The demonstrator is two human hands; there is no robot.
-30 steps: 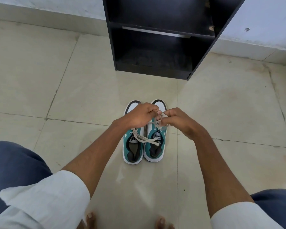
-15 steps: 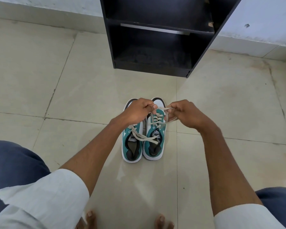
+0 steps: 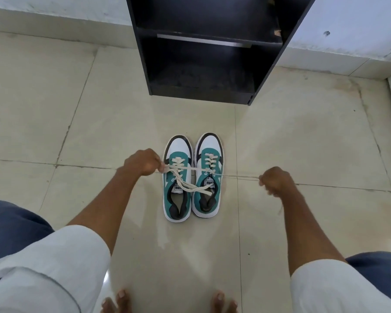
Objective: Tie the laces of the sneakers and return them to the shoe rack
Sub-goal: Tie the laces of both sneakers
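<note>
Both hands (image 3: pixel 142 162) flanking sneakers (image 3: pixel 193 177), laces (image 3: pixel 190 169) taut.

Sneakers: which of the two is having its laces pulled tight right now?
The right sneaker: its lace ends stretch taut to the left hand and right hand. The left sneaker has loose laces lying slack.

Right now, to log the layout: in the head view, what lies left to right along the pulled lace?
left hand → left sneaker → right sneaker → right hand
</note>
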